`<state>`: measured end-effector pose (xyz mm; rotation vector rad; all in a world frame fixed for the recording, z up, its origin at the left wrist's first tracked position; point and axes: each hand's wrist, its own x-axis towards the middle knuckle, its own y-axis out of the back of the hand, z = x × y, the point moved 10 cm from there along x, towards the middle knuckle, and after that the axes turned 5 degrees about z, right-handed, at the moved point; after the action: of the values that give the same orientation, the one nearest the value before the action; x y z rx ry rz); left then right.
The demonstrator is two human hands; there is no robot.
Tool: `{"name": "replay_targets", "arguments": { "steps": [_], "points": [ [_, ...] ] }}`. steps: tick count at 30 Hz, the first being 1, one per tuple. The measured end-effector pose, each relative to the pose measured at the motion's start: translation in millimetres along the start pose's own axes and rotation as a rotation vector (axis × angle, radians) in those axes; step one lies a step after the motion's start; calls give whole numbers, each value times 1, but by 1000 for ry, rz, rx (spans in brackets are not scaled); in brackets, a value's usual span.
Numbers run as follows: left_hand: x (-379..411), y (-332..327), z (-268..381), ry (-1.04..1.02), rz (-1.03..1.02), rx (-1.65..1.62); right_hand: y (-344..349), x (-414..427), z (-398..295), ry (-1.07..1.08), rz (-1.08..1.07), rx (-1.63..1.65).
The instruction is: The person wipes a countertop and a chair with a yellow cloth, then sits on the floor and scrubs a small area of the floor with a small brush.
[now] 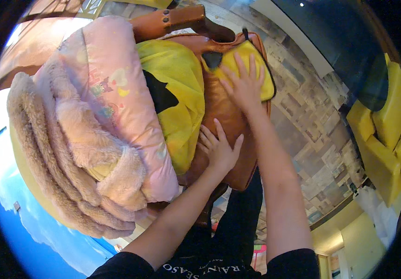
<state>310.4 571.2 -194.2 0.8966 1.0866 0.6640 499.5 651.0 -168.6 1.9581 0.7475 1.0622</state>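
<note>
My right hand lies flat with spread fingers on a yellow cloth with dark edging. A black loop sticks up at the cloth's far corner, and a dark patch shows at its left end. The cloth rests on the brown leather seat of a chair, overlapping its right edge. My left hand is on the same leather, fingers apart, holding nothing. Its fingertips are beside a bulging yellow fabric item with a black patch. Against that leans a pink printed quilt, rolled or folded.
Left of the quilt, a fluffy beige-pink blanket is piled in folds. A brown wooden armrest crosses the chair's far side. Patterned flooring runs along the right, with yellow angular furniture and a dark glossy panel beyond.
</note>
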Motion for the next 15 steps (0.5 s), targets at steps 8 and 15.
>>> {"name": "replay_targets", "arguments": {
  "steps": [8, 15],
  "points": [
    [-1, -16, -12, 17, 207, -87, 8, -10, 12, -100, 27, -12],
    [-12, -5, -5, -162, 278, -163, 73, -235, -27, -435, -265, 87]
  ]
}}
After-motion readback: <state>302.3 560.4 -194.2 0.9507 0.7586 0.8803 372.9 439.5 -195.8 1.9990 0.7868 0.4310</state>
